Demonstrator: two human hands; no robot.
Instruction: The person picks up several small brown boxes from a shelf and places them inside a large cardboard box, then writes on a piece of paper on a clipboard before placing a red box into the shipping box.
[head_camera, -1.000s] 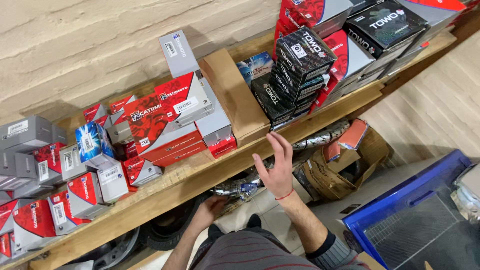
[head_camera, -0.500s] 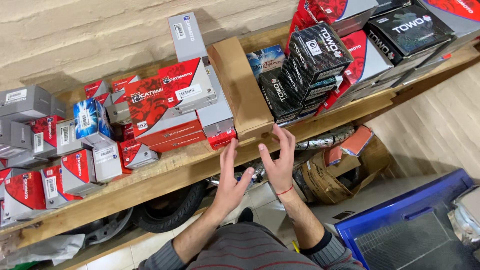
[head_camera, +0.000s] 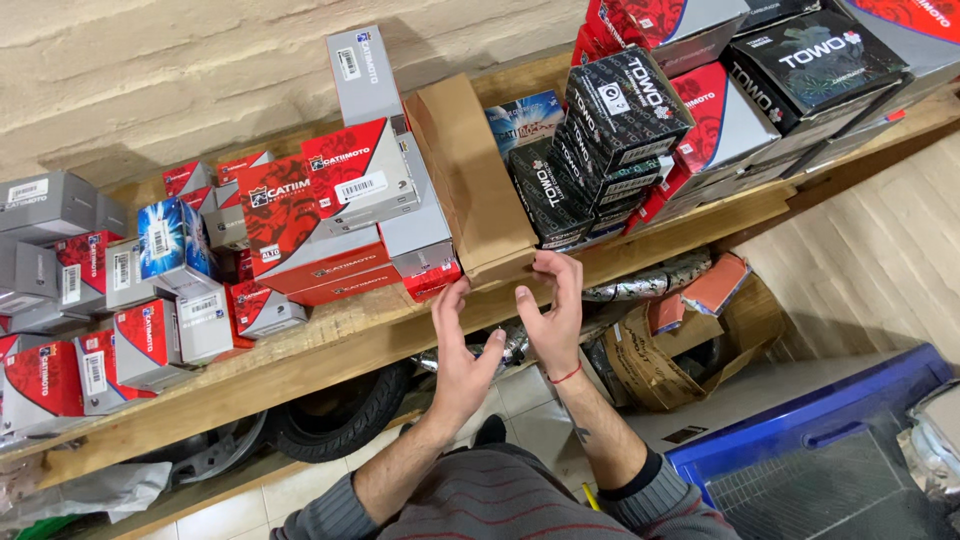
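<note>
Brown cardboard box (head_camera: 475, 175) on the shelf (head_camera: 330, 340) needs both sides gripped evenly; left hand (head_camera: 462, 350) and right hand (head_camera: 553, 315) hover open, empty.

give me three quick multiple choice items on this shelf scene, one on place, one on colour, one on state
1. Where does the long brown cardboard box lie?
A. on the wooden shelf
B. on the tiled floor
C. in the blue bin

2. What colour is the band on the right hand's wrist?
A. green
B. red
C. white

3. What are the hands doing?
A. left hand clasps a black box
B. both open, holding nothing
C. both in fists

Answers:
1 A, the box rests on the plank between other boxes.
2 B, a thin red band circles the wrist.
3 B, fingers are spread just below the brown box's end.
</note>
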